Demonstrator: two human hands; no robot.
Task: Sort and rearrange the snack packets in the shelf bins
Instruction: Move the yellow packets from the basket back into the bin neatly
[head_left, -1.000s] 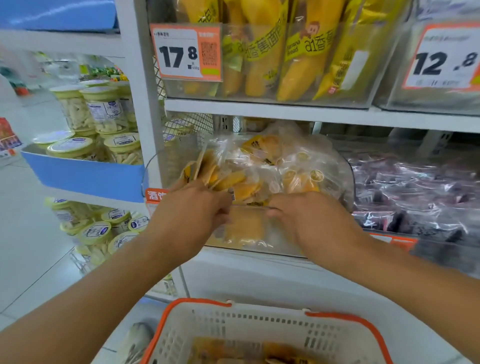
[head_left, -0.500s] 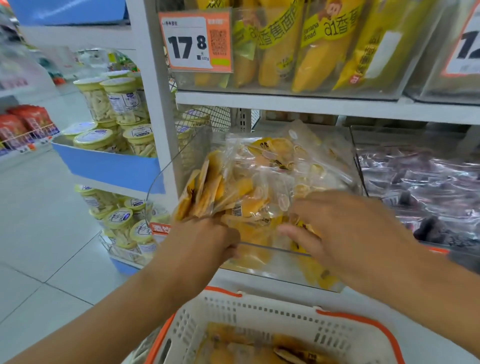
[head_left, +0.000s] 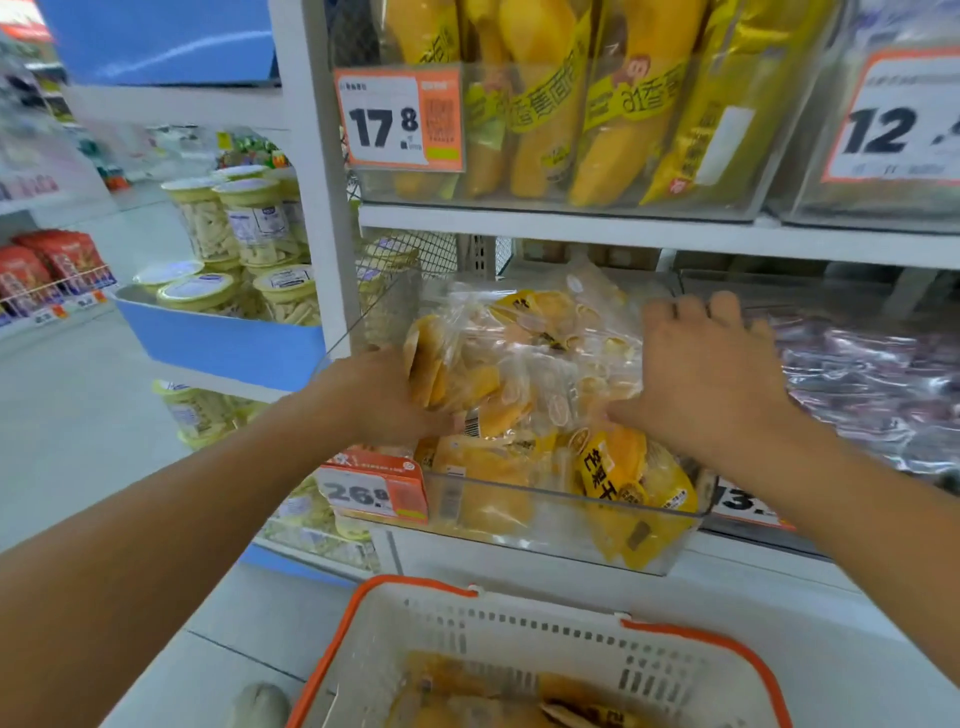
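A clear plastic bin (head_left: 561, 512) on the middle shelf holds a heap of yellow dried-mango packets (head_left: 524, 364) in clear wrap. My left hand (head_left: 379, 397) grips the left end of the heap, fingers curled around the upright packets there. My right hand (head_left: 706, 374) lies over the heap's right side with its fingers spread, pressing on the packets. One yellow packet (head_left: 631, 493) leans against the bin's front wall.
A white basket with orange rim (head_left: 519, 613) stands below, with a few yellow packets inside. A neighbouring bin of purple packets (head_left: 872, 379) sits to the right. Banana-bread bags (head_left: 597, 104) fill the upper shelf. Jars (head_left: 244, 223) stand on the left rack.
My right hand has moved up and right, from the bin's front to the top right of the heap. The view has dropped closer, showing the bin's front and price tag.
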